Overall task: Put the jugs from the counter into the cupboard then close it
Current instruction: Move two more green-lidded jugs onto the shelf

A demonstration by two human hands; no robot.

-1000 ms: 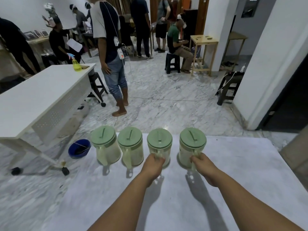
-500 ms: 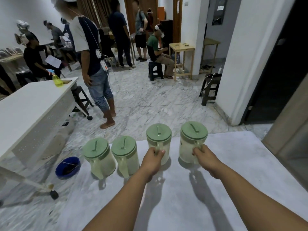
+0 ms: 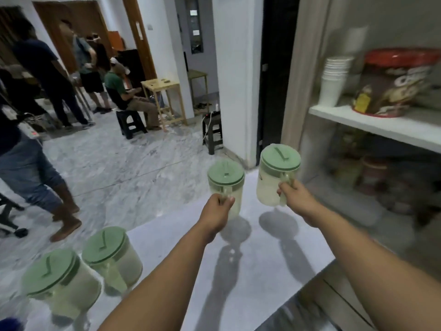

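2 bare forearms enter the head view from about 6 o'clock and 4 o'clock, each ending in a hand. No sleeve covers either arm up to the frame edge. The left hand (image 3: 218,206) and the right hand (image 3: 294,195) show no glove, ring, watch or band, as far as the soft, slightly blurred picture allows. Both forearms are slim and smooth, the wrists narrow. The knuckles and thumbs are bare too.

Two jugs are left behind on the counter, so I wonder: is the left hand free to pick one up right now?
Probably not. The left hand is already closed on a jug's handle, raised off the counter. The two remaining jugs stand unobstructed at the near left.
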